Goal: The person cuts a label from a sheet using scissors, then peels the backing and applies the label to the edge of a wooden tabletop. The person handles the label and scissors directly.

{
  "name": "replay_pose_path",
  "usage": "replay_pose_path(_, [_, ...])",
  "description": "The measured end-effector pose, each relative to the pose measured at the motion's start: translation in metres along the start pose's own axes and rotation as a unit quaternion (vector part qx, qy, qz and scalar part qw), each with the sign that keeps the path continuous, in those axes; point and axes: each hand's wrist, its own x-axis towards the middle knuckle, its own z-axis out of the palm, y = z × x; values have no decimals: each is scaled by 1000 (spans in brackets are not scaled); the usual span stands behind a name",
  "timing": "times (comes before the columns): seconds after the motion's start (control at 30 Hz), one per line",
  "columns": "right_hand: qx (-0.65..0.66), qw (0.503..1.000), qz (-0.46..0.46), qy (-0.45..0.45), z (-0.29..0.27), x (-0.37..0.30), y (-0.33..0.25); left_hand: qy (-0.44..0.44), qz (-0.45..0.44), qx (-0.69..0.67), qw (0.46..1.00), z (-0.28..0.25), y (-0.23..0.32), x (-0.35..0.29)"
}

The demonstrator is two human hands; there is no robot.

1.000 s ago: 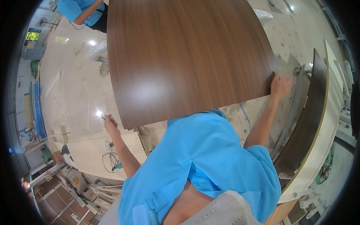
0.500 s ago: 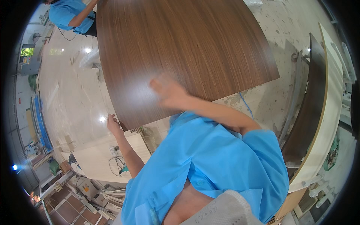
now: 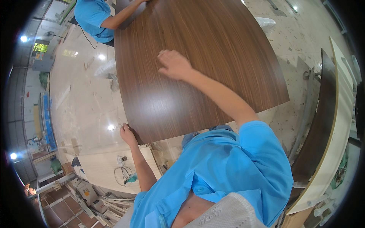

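Observation:
A large dark brown wood-grain panel [image 3: 205,49] fills the middle of the view. At its near left corner, my left hand [image 3: 129,135] is closed on the edge, with some fingers hidden. My right hand [image 3: 175,65] lies over the panel's left half, open and palm down, fingers stretched toward the far left; nothing is in it. Across the panel at the far left stands a co-worker in a blue shirt [image 3: 93,19], one arm reaching to the panel's far left part.
A pale board [image 3: 102,167] with a coiled cable [image 3: 123,174] on it lies at the lower left. Long dark and cream boards [image 3: 323,152] stand along the right. Clear plastic wrap [image 3: 265,24] lies on the floor beyond the panel's right edge.
My right hand has moved farther out over the panel, away from me. The view has shifted, so the panel sits lower and more of the co-worker shows. My left hand stays at the corner.

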Motion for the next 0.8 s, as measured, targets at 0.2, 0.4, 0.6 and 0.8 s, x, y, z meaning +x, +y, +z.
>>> replay_pose_path(0.2, [-165, 953, 239, 82, -117, -60, 195, 0, 10, 6, 1000, -3, 7, -9])
replay_pose_path(0.4, [-476, 659, 570, -119, -278, -276, 289, 24, 47, 43, 998, 1, 11, -16])
replay_pose_path(0.6, [-227, 857, 432, 166, -249, -225, 178, 11, 35, 11, 999, 6, 17, -20])
replay_pose_path(0.8, [12, 993, -37, -109, -79, -117, 6, 14, 21, 24, 999, 1, 10, -19])
